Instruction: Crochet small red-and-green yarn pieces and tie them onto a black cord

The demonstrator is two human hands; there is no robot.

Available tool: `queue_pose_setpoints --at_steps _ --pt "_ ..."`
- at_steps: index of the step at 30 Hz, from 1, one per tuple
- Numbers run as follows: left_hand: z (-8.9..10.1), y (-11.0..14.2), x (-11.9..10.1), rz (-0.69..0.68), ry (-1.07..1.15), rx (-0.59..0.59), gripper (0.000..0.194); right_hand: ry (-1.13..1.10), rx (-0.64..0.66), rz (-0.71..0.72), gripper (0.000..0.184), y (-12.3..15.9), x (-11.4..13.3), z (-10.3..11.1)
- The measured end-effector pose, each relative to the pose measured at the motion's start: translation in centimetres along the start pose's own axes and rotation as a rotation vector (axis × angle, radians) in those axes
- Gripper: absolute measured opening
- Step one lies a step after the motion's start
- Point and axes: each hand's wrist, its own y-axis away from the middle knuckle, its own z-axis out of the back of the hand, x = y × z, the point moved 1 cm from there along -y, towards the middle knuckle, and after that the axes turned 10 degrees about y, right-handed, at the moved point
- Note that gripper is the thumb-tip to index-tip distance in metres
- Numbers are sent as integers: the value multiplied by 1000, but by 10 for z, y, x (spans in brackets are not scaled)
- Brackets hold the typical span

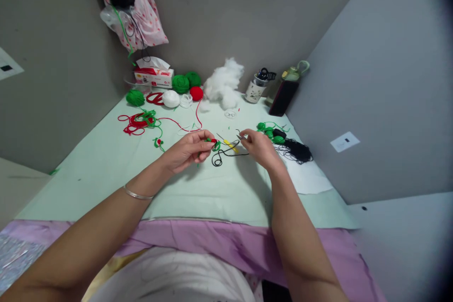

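My left hand (189, 150) is closed in a pinch on a small green and red crocheted piece (213, 143) held just above the pale green table cover (106, 160). My right hand (258, 146) is closed on a thin metal needle or hook (240, 135) whose tip points toward the piece. A black thread (222, 155) loops on the cover between the two hands. A yellow-handled tool (231, 145) lies beside the thread, under the gap between my hands.
Red and green yarn tangle (139, 121) lies left. Green (180, 83), red (196, 93) and white (171, 98) yarn balls, a tissue box (154, 75), white stuffing (222, 86), a cup with scissors (256, 88) and a bottle (285, 92) line the back. Green pieces and black yarn (297, 150) sit right.
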Motion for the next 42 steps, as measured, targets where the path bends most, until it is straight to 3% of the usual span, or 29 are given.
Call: queue_pose_setpoints --at_steps 4,7,13,18,25,28,32,38,42 --pt "3 -1 3 4 -60 -37 24 -491 168 169 31 10 25 6" --pt "3 -2 5 3 -83 -48 24 -648 245 261 30 17 44 1" --pt "1 -3 6 17 -96 -35 24 -644 197 228 17 15 44 -8" --pt "1 -3 6 26 -75 -32 25 -432 207 140 13 9 29 -10" --pt "1 -2 6 18 -116 -30 24 -285 268 141 13 9 27 -14" --pt "1 -3 8 -36 -158 -63 24 -365 227 157 19 11 33 -6" --pt "3 -6 13 -140 -238 -107 23 -573 284 182 29 18 44 4" --pt "4 -8 24 -197 -388 -104 31 -715 351 131 26 19 48 -6" --pt "4 -6 28 -452 -624 -110 38 -863 411 -21 26 14 43 -11"
